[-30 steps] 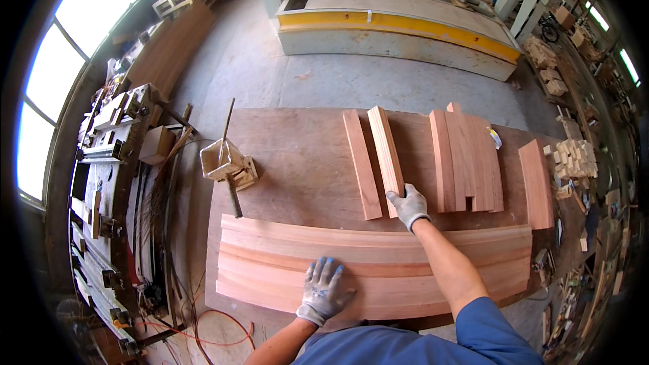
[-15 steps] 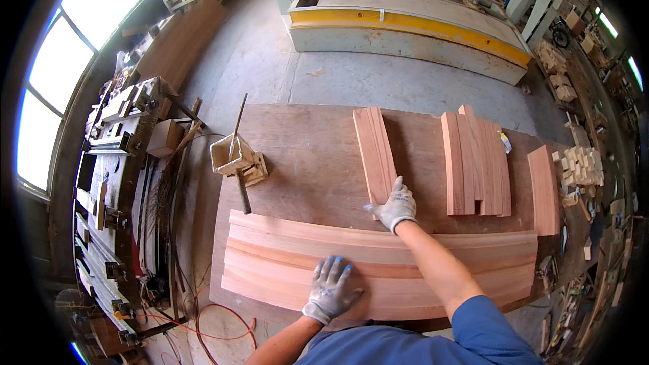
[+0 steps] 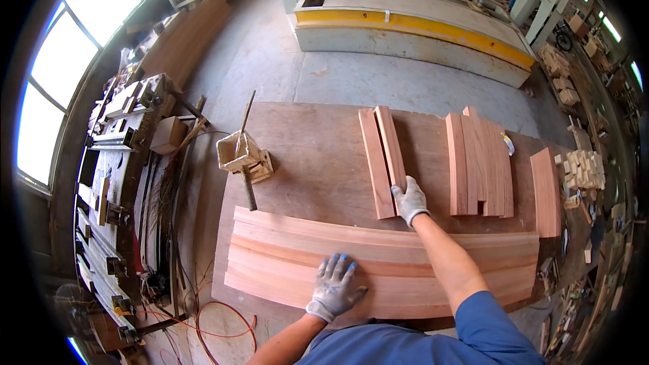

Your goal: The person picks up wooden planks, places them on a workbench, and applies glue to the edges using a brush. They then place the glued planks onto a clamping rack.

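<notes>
Parts two short strips, touching earlier; leaves narrow gap; grasps right strip in right hand; rests spread left hand on long boards, already side by side.

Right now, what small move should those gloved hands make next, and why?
Perhaps the right hand should nudge the held strip leftward, closer to the neighbouring strip: a dark gap shows between them, and the hand grips the held strip's near end.
</notes>
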Available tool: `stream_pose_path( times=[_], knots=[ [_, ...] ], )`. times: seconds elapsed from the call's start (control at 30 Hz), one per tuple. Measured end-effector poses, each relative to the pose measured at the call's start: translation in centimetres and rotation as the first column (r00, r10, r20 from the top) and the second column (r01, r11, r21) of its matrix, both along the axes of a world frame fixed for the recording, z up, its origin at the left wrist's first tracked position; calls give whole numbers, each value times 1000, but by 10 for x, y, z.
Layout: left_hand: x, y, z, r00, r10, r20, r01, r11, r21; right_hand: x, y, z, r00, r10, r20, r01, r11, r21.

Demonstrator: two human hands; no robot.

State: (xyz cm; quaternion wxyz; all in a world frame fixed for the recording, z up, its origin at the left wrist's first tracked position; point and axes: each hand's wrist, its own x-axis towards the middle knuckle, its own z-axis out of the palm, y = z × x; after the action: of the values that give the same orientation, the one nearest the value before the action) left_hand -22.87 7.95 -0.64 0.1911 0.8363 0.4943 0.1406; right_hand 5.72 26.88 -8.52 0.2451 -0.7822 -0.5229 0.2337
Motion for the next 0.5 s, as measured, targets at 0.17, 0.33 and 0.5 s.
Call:
stream_pose_path(
  times=[0.17,0.33,0.5],
  knots=[
    [-1,-1,2,1000,10,1,-10,1000,-10,27,4,34,971,214,109,-176,944,-281],
    [2,2,2,1000,6,1,-6,1000,0,-1,3,43,991,81,105,-52,965,-258],
    [3,3,5,1000,-6,-24,7,1000,10,-51,7,56,965,39,260,53,940,-337]
  ],
)
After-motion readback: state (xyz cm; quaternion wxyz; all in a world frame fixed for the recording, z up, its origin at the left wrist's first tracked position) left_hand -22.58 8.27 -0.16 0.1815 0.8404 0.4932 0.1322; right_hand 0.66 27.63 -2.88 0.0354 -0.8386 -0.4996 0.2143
